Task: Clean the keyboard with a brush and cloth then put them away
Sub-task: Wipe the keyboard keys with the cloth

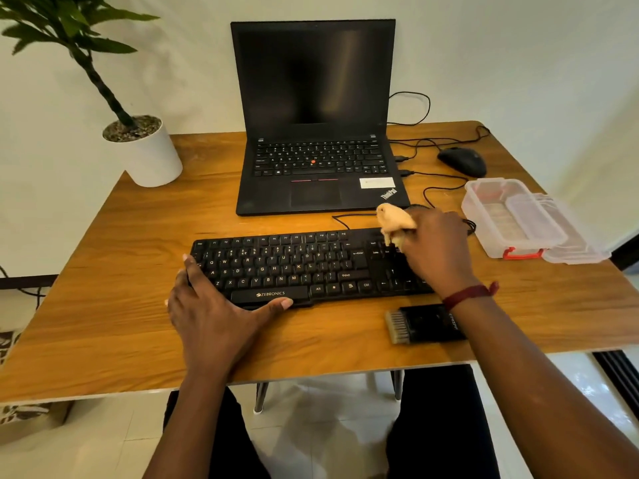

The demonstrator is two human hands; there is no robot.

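Note:
A black keyboard (297, 267) lies across the middle of the wooden desk (103, 305). My left hand (211, 312) rests at its front left corner, fingers straight, thumb along the front edge. Over the keyboard's right end, my right hand (435, 252) grips a bunched pale yellow cloth (394, 223), which sticks out to the left of the fist. A black brush (423, 324) with pale bristles pointing left lies on the desk just in front of the keyboard's right end, partly under my right wrist.
An open black laptop (314, 133) stands behind the keyboard. A clear plastic box (511, 219) with red clasps and its lid (570, 233) sit at the right. A black mouse (461, 160) with cables lies back right. A potted plant (145, 153) stands back left.

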